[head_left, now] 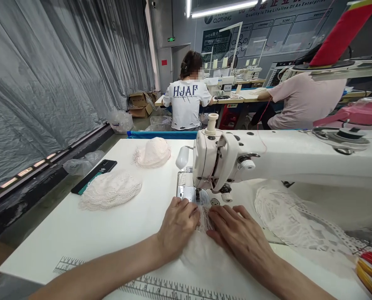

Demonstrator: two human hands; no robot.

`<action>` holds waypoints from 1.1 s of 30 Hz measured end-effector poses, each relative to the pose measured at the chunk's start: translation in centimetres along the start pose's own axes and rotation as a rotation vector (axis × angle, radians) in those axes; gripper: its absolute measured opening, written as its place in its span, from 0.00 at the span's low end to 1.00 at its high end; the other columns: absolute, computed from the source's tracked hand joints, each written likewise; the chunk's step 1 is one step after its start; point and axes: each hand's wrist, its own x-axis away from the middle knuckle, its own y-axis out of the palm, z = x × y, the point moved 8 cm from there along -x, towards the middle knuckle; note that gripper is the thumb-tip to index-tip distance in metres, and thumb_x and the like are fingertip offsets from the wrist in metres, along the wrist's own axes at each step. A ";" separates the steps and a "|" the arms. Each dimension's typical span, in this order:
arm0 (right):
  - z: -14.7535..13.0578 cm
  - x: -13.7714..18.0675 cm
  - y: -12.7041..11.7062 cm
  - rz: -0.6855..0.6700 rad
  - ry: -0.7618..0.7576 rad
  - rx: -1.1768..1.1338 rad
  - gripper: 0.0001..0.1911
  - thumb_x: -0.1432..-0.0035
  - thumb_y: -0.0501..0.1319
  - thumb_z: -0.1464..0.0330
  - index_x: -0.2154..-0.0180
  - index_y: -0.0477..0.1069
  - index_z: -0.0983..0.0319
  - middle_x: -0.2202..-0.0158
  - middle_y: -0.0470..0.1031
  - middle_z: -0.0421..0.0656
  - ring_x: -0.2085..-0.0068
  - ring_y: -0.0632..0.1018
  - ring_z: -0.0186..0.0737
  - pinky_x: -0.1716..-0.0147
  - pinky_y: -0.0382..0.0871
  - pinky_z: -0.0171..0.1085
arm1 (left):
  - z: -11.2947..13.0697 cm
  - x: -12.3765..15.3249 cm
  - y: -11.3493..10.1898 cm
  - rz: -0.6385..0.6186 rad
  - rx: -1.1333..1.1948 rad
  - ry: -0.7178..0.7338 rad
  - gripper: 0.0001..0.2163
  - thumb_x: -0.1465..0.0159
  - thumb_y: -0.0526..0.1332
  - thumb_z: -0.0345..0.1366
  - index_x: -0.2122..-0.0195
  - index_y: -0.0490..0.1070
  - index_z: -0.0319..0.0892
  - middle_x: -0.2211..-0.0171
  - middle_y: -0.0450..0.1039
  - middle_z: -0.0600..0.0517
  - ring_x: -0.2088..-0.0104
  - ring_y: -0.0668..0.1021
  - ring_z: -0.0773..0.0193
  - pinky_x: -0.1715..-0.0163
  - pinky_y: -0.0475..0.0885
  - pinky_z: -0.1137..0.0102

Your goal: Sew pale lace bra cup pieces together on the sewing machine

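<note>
A piece of thin white lace fabric (204,246) lies in front of the needle of a white sewing machine (267,154). My left hand (179,225) is closed on its left edge, fingers curled beside the needle plate (186,192). On the other side, my right hand (238,233) presses and grips the same fabric, its fingertips close to the presser foot (198,195). Part of the fabric's edge is hidden under my fingers.
Stacked lace pieces (113,189) lie partly over a dark phone-like item (107,166); a pinkish stack (154,152) sits behind. More lace (298,216) rests under the machine arm. Ruler markings (173,287) run along the front. Two people sit at tables ahead.
</note>
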 end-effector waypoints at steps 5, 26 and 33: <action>0.9 -1.1 0.8 0.036 0.000 0.061 0.15 0.34 0.48 0.67 0.63 0.71 0.65 0.63 0.75 0.50 0.65 0.74 0.43 0.65 0.60 0.42 | -2.1 -1.3 1.2 -0.031 0.000 -0.015 0.04 0.37 0.57 0.27 0.69 0.66 0.40 0.64 0.72 0.52 0.61 0.73 0.62 0.63 0.60 0.63; -0.8 0.5 -1.2 -0.094 -0.171 -0.382 0.24 0.42 0.51 0.49 0.60 0.69 0.62 0.53 0.72 0.50 0.52 0.71 0.47 0.53 0.59 0.49 | 0.0 0.9 -1.6 -0.101 0.346 0.154 0.12 0.37 0.57 0.45 0.67 0.70 0.41 0.62 0.74 0.53 0.60 0.74 0.66 0.52 0.60 0.64; -1.8 0.5 -1.0 -0.013 -0.134 -0.344 0.10 0.36 0.51 0.65 0.63 0.69 0.62 0.64 0.74 0.45 0.62 0.73 0.41 0.59 0.62 0.43 | 0.4 1.5 -1.7 0.023 0.270 0.158 0.08 0.36 0.52 0.25 0.67 0.69 0.38 0.70 0.75 0.53 0.69 0.74 0.68 0.61 0.65 0.68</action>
